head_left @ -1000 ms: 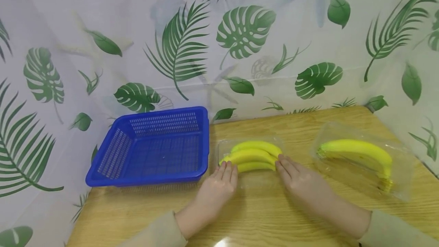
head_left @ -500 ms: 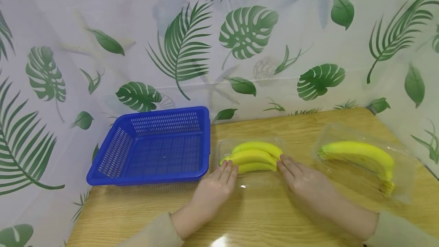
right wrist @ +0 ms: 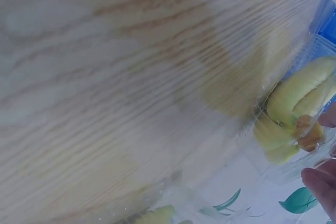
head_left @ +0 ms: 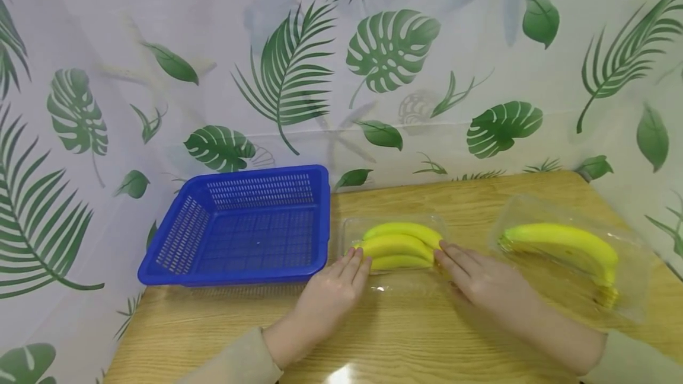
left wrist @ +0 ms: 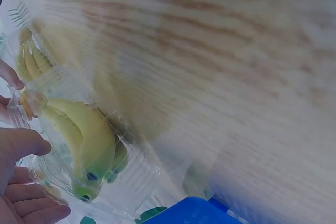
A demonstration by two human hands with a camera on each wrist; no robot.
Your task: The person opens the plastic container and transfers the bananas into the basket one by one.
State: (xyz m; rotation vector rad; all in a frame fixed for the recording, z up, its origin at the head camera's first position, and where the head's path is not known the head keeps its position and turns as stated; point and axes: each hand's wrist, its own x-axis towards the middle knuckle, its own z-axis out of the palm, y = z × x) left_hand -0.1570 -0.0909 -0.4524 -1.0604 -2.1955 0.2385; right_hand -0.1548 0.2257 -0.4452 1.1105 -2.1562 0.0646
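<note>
In the head view, a bunch of yellow bananas [head_left: 397, 246] lies in a clear plastic container [head_left: 348, 229] at the middle of the table. My left hand [head_left: 329, 294] is at the container's left end, fingers over the banana tips. At the stem end, my right hand [head_left: 488, 280] mirrors it. In the left wrist view, clear plastic shows between my left thumb [left wrist: 31, 144] and fingers [left wrist: 44, 208]. The right wrist view shows plastic between thumb and fingers [right wrist: 319, 182] too, partly cut off by the frame.
A blue perforated basket [head_left: 251, 242] stands to the left, with nothing in it. On the right, another banana bunch [head_left: 565, 236] lies in a second clear plastic container [head_left: 635, 295]. A leaf-printed cloth [head_left: 299, 76] hangs behind the wooden table [head_left: 405, 342].
The head view has shifted slightly, so everything appears a little further right. Both hands stay at the ends of the container, nearly still.
</note>
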